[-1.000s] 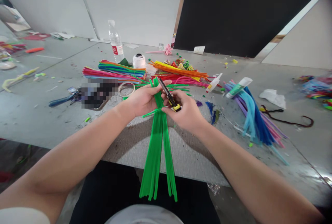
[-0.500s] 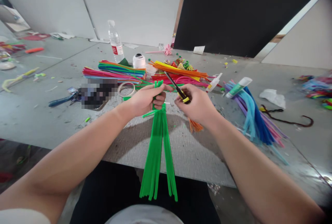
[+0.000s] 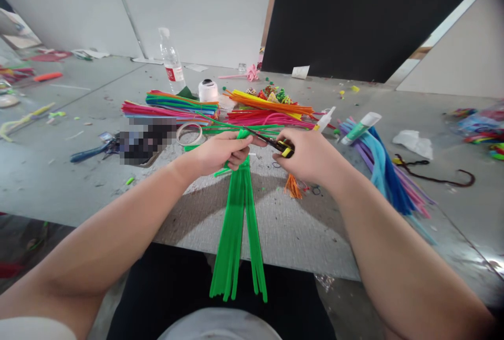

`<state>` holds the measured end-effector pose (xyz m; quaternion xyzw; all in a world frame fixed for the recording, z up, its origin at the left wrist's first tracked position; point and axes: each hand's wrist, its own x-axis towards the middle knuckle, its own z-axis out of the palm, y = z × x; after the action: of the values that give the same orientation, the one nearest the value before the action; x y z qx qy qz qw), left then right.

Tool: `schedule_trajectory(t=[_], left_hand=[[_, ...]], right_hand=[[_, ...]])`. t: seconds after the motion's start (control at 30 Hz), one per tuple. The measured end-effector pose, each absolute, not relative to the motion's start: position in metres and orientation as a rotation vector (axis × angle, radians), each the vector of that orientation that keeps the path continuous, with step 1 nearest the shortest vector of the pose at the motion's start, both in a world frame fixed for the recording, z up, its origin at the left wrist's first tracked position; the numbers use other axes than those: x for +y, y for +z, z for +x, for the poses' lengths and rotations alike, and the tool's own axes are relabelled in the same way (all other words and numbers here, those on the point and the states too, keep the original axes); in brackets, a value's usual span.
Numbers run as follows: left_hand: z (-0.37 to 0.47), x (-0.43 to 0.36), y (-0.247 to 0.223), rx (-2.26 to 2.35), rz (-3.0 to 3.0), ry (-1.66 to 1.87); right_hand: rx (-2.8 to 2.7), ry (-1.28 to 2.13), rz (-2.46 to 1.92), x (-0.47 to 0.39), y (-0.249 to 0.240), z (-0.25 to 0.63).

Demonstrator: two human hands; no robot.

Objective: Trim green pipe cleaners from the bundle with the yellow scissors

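Note:
A bundle of green pipe cleaners [image 3: 232, 230] hangs from my left hand [image 3: 224, 152], whose fingers are wrapped round its upper end. The long ends fan out in two groups past the table's front edge. Scissors [image 3: 284, 147] with black and yellow handles are in my right hand [image 3: 309, 159]. Their dark blades point left and lie close to the bundle's top, just above my left fingers. I cannot tell whether the blades touch the green stems. Below my right hand a small orange tassel-like bunch [image 3: 293, 187] lies on the table.
Colourful pipe cleaner piles [image 3: 181, 104] lie behind my hands, near a tape roll [image 3: 189, 134] and a water bottle [image 3: 170, 64]. To the right are blue and purple pipe cleaners [image 3: 388, 177] under a green-and-white tube [image 3: 361, 128]. Pliers [image 3: 88, 153] lie left.
The scissors have swung from pointing steeply up to lying nearly level, with their blades now at the bundle's top. My right hand has turned with them. My left hand keeps its hold.

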<state>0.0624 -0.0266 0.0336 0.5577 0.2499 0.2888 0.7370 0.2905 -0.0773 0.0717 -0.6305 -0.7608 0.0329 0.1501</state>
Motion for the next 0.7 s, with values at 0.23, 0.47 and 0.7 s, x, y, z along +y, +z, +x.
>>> schedule_trajectory(t=[0.23,0.47,0.7], left_hand=[[0.0607,-0.0246,0.0344,0.570,1.205,0.570],[0.0607,-0.0237,0.0361,0.603,1.171,0.538],[0.0607,-0.0231,0.0362,0.607,1.163,0.549]], right_hand=[[-2.214,0.131,-1.845,-0.0752,0.0705,0.2915],[-2.242,0.118,-1.860,-0.0763,0.0722,0.2878],[-2.236,0.103,-1.864,-0.0751,0.0693,0.2867]])
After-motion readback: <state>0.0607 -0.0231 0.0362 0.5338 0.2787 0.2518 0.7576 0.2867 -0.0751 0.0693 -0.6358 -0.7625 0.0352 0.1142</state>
